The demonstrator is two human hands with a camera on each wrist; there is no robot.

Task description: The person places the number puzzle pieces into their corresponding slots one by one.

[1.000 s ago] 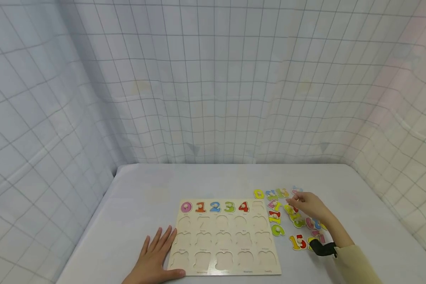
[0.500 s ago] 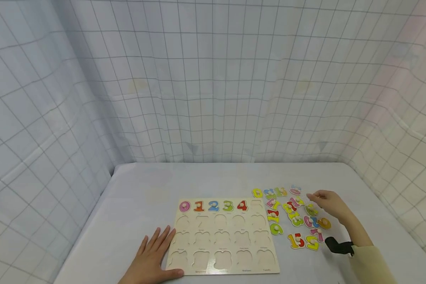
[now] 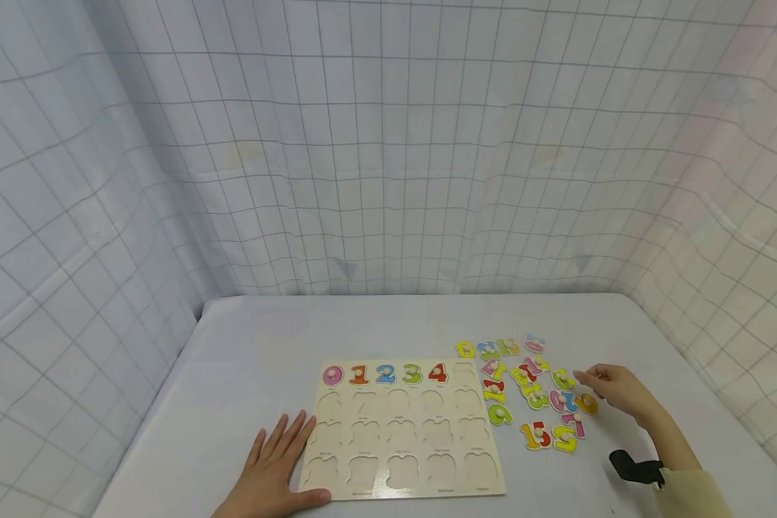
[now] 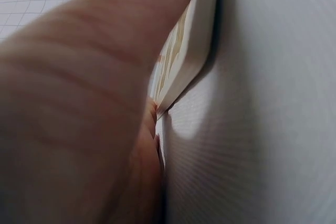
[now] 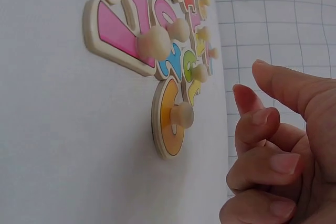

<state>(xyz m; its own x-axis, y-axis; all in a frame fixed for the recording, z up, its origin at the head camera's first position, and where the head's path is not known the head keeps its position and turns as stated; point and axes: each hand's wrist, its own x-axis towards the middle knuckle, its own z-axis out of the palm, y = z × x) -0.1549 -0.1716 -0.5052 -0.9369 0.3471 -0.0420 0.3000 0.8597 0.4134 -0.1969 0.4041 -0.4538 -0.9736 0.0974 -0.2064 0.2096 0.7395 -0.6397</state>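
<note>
My left hand (image 3: 265, 467) lies flat with spread fingers at the left edge of a wooden number puzzle board (image 3: 421, 495). In the left wrist view its thumb reaches over the board's side (image 4: 197, 40). My right hand (image 3: 615, 388) hovers just right of the loose number pieces, holding nothing, its fingers loosely bent. Closest to it are an orange round-headed number piece (image 3: 585, 404) and a yellow-green piece (image 3: 562, 379). In the right wrist view, the orange piece's wooden knob (image 5: 182, 115) faces the fingers, and a pink 7 (image 5: 115, 35) lies beyond.
Pieces 0 (image 3: 333, 375) to 4 (image 3: 438, 373) fill the board's top row; its other recesses are bare. Several knobbed pieces, including a 15 (image 3: 536, 435) and a green 6 (image 3: 499, 414), lie right of the board. A gridded white curtain (image 3: 388, 180) surrounds the table.
My right hand has moved right, from above the pieces to beside them, uncovering several that it hid. The left hand has stayed on the board's edge.
</note>
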